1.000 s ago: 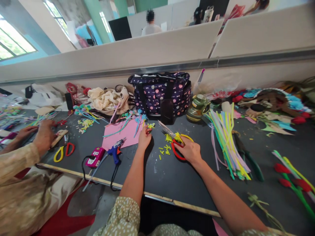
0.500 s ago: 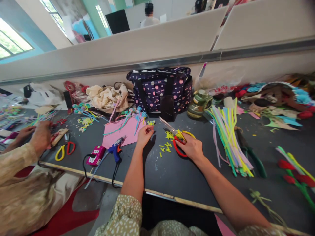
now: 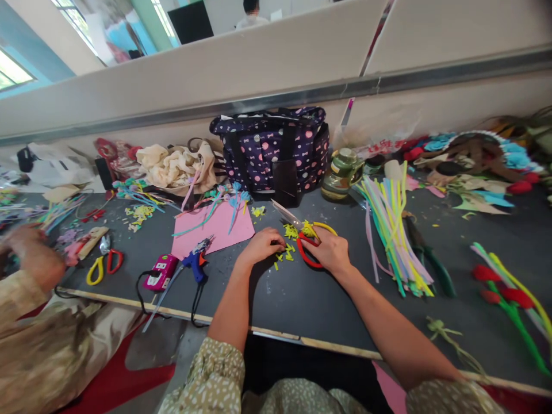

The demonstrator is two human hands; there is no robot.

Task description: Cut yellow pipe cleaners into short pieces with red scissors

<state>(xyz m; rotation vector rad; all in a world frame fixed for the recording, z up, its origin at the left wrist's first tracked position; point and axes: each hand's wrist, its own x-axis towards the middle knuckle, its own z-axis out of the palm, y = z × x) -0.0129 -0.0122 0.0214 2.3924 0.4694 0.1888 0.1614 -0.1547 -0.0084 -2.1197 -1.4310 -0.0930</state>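
Yellow pieces look light, soft — pinch them mid-length; right fingers clamp scissors — left fingers, I cannot tell.

Readable txt: none
Plastic bag: red lettering, too blurred to read, lang. unclear
Pink box: pale marks, too sm. to make out
Handbag: any wording too sm. to tell

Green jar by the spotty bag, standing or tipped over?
Standing: the green jar has its base on the table and its top pointing up.
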